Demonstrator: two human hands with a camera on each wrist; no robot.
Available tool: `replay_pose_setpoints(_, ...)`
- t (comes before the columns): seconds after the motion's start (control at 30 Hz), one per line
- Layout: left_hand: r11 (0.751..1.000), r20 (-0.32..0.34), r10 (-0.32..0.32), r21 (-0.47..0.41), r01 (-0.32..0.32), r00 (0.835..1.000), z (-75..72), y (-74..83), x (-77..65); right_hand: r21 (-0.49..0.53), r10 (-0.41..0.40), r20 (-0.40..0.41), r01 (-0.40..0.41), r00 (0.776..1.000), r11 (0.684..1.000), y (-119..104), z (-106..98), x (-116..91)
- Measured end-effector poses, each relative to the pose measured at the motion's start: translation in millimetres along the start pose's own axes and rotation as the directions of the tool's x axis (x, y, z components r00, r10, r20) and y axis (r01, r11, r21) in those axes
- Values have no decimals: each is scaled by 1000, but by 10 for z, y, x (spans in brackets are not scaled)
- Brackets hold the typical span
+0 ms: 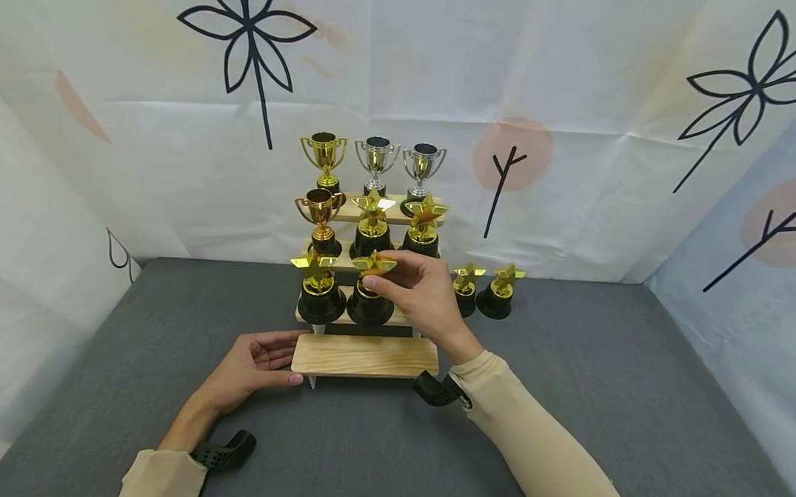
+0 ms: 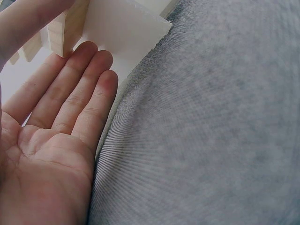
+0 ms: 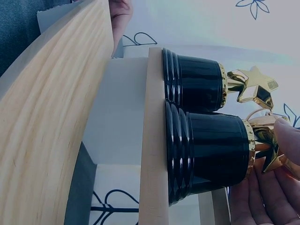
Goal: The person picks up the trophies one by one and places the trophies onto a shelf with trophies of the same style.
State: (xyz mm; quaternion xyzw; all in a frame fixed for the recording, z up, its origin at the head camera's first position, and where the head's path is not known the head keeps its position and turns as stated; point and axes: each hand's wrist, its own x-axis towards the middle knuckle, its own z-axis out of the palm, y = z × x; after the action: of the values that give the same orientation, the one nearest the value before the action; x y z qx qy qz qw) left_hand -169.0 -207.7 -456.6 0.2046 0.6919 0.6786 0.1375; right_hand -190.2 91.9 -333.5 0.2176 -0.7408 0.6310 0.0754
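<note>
My right hand (image 1: 423,295) pinches the gold star of a star trophy (image 1: 370,307), whose black base stands on the second board from the bottom of a wooden tiered stand (image 1: 366,356). Left of it on that board is another star trophy (image 1: 322,305); the right wrist view shows both black bases side by side. At the stand's lower left, my left hand (image 1: 253,370) rests against the end of the lowest board. Its fingers are nearly straight beside the white side panel (image 2: 126,33) in the left wrist view, with the thumb near the board's front corner.
Higher boards bear a gold cup (image 1: 325,155), two silver cups (image 1: 377,160), a bronze-coloured cup (image 1: 320,207) and two star trophies (image 1: 371,238). Two more star trophies (image 1: 496,300) stand on the grey tabletop (image 1: 611,387) at right. Behind hangs a patterned white cloth (image 1: 563,48).
</note>
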Motion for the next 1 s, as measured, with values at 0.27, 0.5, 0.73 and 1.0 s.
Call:
replay_pose_setpoints(0.27, 1000, 1, 7, -2, -7, 1000, 6, 4, 7, 6, 9, 3, -9, 1000, 1000, -4, -31, -5)
replay_pose_setpoints(0.5, 1000, 3, 10, -5, -10, 1000, 5, 5, 8, 23, 24, -9, -24, 1000, 999, -43, -95, -31)
replay_pose_setpoints(0.73, 1000, 0, 2, -9, -2, 1000, 10, 11, -3, 37, 16, -15, -15, 1000, 999, -23, -178, -107)
replay_pose_setpoints(1.0, 1000, -2, 1, -7, -1, 1000, 16, 6, 0, 106, 57, -52, -51, 997, 993, -3, -391, -286)
